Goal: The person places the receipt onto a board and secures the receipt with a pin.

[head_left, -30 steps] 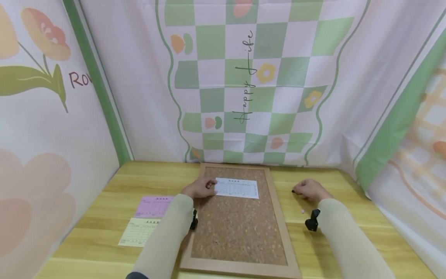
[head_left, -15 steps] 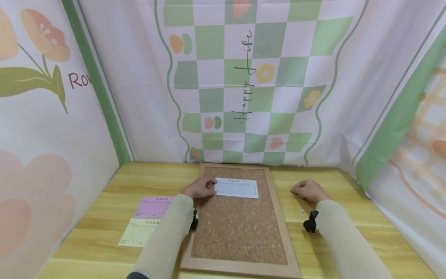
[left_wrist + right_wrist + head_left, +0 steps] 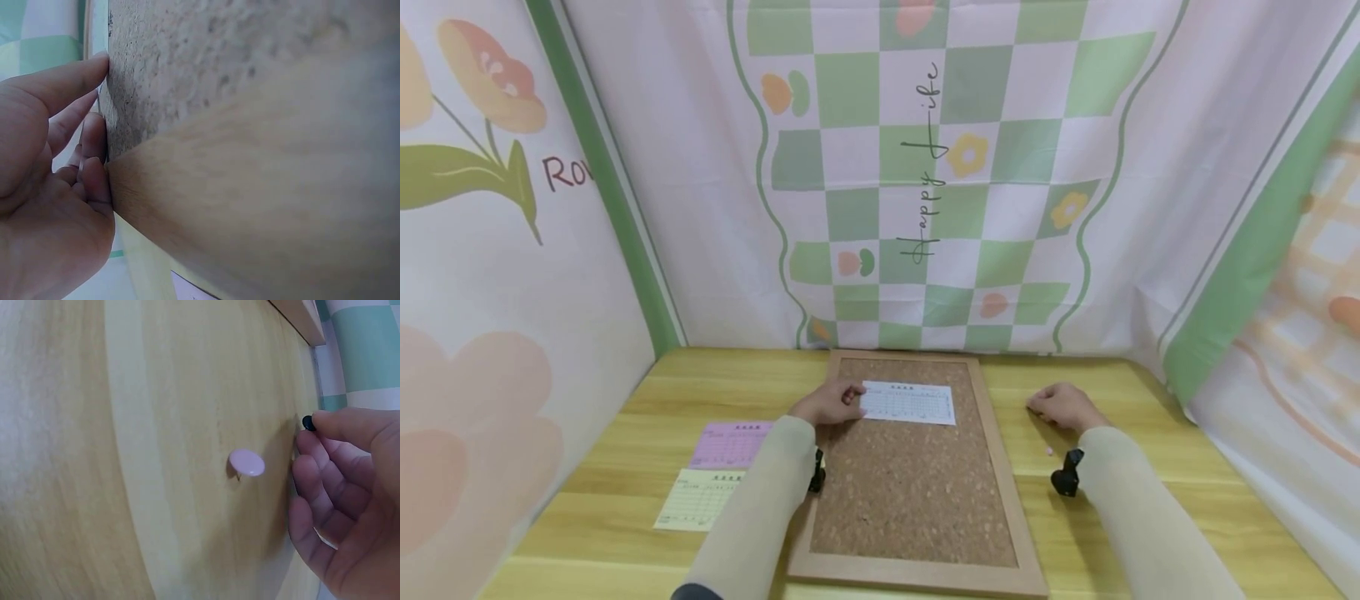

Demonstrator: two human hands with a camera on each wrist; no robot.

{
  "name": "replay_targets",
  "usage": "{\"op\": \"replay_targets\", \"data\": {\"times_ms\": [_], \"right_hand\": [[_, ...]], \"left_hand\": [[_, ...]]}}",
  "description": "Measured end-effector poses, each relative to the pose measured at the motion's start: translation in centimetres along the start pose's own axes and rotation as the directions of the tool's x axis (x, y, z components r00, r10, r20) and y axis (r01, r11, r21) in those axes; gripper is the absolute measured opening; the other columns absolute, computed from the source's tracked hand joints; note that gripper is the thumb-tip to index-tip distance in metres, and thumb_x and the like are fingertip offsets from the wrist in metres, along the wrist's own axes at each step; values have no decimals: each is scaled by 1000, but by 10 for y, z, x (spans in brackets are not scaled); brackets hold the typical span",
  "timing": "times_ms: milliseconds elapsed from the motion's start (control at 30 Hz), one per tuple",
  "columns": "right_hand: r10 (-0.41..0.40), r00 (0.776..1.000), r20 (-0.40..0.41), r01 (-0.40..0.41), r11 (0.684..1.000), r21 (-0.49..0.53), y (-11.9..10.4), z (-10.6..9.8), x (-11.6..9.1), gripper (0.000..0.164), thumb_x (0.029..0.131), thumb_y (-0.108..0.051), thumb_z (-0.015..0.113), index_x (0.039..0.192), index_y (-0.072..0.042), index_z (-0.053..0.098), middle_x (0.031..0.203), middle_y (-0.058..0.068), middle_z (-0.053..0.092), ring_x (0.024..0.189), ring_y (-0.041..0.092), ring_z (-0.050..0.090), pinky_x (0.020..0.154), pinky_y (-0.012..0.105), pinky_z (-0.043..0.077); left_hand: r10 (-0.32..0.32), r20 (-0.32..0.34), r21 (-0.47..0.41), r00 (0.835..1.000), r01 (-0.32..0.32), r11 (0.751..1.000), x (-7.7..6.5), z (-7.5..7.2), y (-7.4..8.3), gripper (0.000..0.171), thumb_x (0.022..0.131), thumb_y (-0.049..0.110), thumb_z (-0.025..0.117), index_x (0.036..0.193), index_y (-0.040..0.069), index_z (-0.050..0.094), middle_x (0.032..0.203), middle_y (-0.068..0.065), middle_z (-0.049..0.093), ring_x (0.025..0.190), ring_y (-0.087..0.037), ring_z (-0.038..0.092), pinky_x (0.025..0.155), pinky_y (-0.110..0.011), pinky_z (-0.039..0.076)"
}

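Note:
A pale blue printed form (image 3: 907,402) lies on the upper part of a framed cork board (image 3: 917,492). At its left edge my left hand (image 3: 831,402) holds the paper against the cork, thumb and forefinger spread apart; the left wrist view shows the other fingers bent by the wooden frame (image 3: 206,181). To the right of the board, my right hand (image 3: 1063,406) is low over the table. In the right wrist view its thumb and forefinger pinch a black thumbtack (image 3: 308,423). A pink thumbtack (image 3: 246,462) rests on the wood near that hand.
On the wooden table (image 3: 625,533), left of the board, lie a pink form (image 3: 730,444) and a yellow form (image 3: 696,500), both partly behind the left sleeve. A checkered curtain (image 3: 917,208) hangs behind the table.
My right hand has shifted very slightly to the left, still with the black thumbtack. The left hand and the pale blue form stay in place on the board; the head view drifts a little.

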State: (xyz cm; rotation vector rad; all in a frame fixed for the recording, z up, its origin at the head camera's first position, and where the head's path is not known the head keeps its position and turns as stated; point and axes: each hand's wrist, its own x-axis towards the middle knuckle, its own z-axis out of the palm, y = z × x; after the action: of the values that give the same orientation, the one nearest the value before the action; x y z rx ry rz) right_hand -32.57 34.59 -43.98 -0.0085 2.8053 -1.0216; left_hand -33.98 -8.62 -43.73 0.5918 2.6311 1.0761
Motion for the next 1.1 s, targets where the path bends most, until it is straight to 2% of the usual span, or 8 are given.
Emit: {"op": "replay_targets", "data": {"times_ms": [267,500,600,733,833,900,967,1100], "right_hand": [[-49,999,19,48,999,25,-4,-3,0,25,99,-17,57,94,3,69,76,4,61,75,17,59,69,31,52],[-60,997,40,57,996,75,-9,-5,-1,30,100,-14,60,110,14,67,84,9,66,81,19,66,74,34,56],[-69,996,48,65,995,79,-12,-5,-1,30,101,-13,60,109,15,67,89,12,68,85,23,68,76,36,57],[-98,993,59,93,993,76,-18,-3,-2,27,102,-14,57,95,10,66,81,9,63,81,21,65,74,35,56],[-115,990,79,107,990,94,-22,0,0,31,105,-15,52,78,0,57,68,4,52,69,17,55,68,31,50],[-127,988,90,117,987,115,-23,1,1,33,106,-16,49,76,-3,52,64,2,46,62,16,47,66,31,45],[-137,987,86,124,982,141,-25,3,2,32,107,-17,48,82,1,56,66,2,47,63,16,46,66,31,45],[-158,985,71,141,969,203,-28,8,5,33,106,-16,50,114,16,58,85,11,58,79,19,57,78,35,54]], "left_hand": [[-4,4,-15,1000,4,1000,1,0,0,40,95,7,67,132,-3,58,90,-6,47,83,-16,42,76,-30,36],[1,8,-33,1000,-1,999,1,-1,-1,40,95,7,68,132,-4,58,89,-6,47,82,-16,41,76,-29,37],[0,17,-41,1000,1,999,1,-1,-2,40,95,7,67,132,-4,57,90,-5,47,83,-16,42,77,-30,37],[4,31,-54,1000,-3,999,-1,-2,-3,40,96,6,65,133,-5,55,91,-5,46,84,-15,42,77,-29,38],[8,30,-53,1000,-7,999,-1,-2,-3,40,95,6,65,132,-6,55,90,-5,46,84,-16,42,76,-29,38],[6,26,-51,1000,-4,999,-1,-2,-3,40,95,6,65,132,-5,56,89,-5,45,83,-16,42,76,-29,37],[3,21,-48,1000,-2,999,0,-1,-3,39,95,7,67,131,-4,57,89,-5,45,83,-16,42,76,-30,37],[0,20,-51,1000,1,999,1,-1,-4,39,94,7,68,130,-3,58,89,-5,46,82,-16,41,75,-29,36]]}}
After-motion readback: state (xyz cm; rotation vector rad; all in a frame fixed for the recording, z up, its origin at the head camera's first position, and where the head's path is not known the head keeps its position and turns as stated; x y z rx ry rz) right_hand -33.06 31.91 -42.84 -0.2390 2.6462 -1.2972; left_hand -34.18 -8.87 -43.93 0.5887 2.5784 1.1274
